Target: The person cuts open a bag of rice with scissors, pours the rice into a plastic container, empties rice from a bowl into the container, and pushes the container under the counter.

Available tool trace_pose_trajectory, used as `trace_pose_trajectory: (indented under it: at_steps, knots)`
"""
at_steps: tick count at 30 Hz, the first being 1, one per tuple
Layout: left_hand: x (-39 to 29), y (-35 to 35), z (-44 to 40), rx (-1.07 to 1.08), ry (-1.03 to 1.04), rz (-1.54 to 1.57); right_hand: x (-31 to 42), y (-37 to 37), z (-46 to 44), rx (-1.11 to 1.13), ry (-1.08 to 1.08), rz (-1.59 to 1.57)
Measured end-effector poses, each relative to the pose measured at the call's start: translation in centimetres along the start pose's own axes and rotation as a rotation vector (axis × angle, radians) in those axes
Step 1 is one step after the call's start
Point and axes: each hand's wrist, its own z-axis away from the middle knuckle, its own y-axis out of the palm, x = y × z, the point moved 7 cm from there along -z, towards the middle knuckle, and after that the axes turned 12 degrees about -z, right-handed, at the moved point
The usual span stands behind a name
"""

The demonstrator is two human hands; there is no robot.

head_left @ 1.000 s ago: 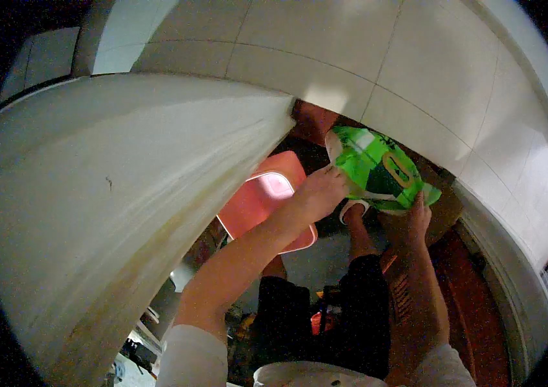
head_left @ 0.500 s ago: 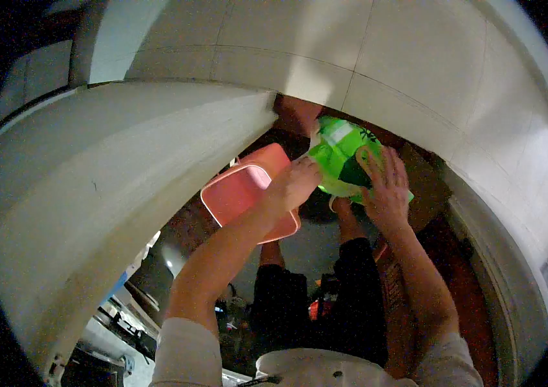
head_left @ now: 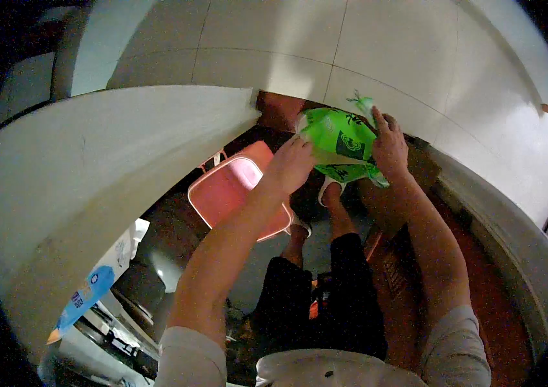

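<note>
The green bag (head_left: 335, 132) sits just above the centre of the frame, between the two hands. The left hand (head_left: 291, 166) meets its left edge, fingers bunched together and clamped on the plastic. The right hand (head_left: 391, 147) is at its right edge, fingers a little apart, the foremost beside a green tuft jutting up; whether they grip it, I cannot tell. Left of centre, the pink bin (head_left: 219, 197) stands open behind the left forearm. Half a second ago the right hand lay spread across the bag's front; now it is at the side, and the dark printed square shows uncovered.
</note>
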Motion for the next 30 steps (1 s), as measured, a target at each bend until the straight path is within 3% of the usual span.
trace_pose_trajectory:
  at_steps: [2, 4, 6, 8, 10, 12, 14, 16, 17, 18, 20, 21, 23, 24, 26, 30]
  knots:
    - [0.0, -0.4, 0.1, -0.001, 0.043, -0.032, -1.6, 0.1, 2.0, -0.043, 0.041, 0.033]
    - [0.1, 0.0, 0.4, -0.003, 0.048, -0.032, -2.7, 0.4, 3.9, -0.112, -0.08, 0.338]
    - [-0.4, 0.9, 0.4, 0.01, 0.049, -0.024, -3.9, 0.9, 5.3, -0.037, -0.061, 0.409]
    - [-0.3, 2.4, 0.0, 0.033, -0.015, -0.073, -5.9, 3.5, 6.4, 0.22, 0.109, 0.155]
    - [0.0, 1.8, 0.0, 0.008, -0.013, -0.069, -2.8, 1.8, 8.2, 0.288, 0.129, 0.199]
    - [0.4, 2.7, -0.6, -0.016, -0.015, -0.07, -0.4, 1.4, 9.1, 0.288, -0.131, 0.476]
    - [0.7, 5.0, -1.0, -0.064, 0.065, -0.082, -0.1, 2.9, 8.4, 0.373, -0.16, 0.638]
    - [0.7, 3.6, -0.6, -0.117, 0.044, -0.101, -2.4, 6.2, 8.5, 0.501, -0.046, 0.786]
    - [0.1, 2.2, -0.5, -0.173, 0.047, -0.126, -1.7, 5.7, 9.6, 0.192, -0.356, 0.63]
    - [-0.5, 0.5, -0.7, -0.161, 0.056, -0.123, -2.3, 5.5, 9.3, 0.197, -0.346, 0.621]
    - [-1.3, -0.6, -0.7, 0.146, 0.114, -0.132, -5.1, 7.2, 7.9, 0.638, 0.027, 0.356]
    - [-1.7, -0.3, -0.6, 0.153, 0.114, -0.139, -5.3, 7.2, 7.8, 0.638, 0.023, 0.347]
    - [-3.7, -0.7, -0.8, -0.026, 0.137, -0.032, -5.4, 5.4, 7.4, 0.404, -0.016, 0.15]
    - [-4.8, -0.6, -1.1, -0.015, 0.139, -0.03, -5.2, 4.8, 7.4, 0.41, -0.011, 0.142]
    - [-7.2, 0.8, -2.4, 0.24, 0.097, 0.014, -3.7, 2.6, 7.0, 0.398, -0.084, 0.035]
    - [-10.8, 2.9, -5.0, 0.138, -0.001, 0.018, -3.4, 1.0, 6.6, 0.398, -0.184, 0.054]
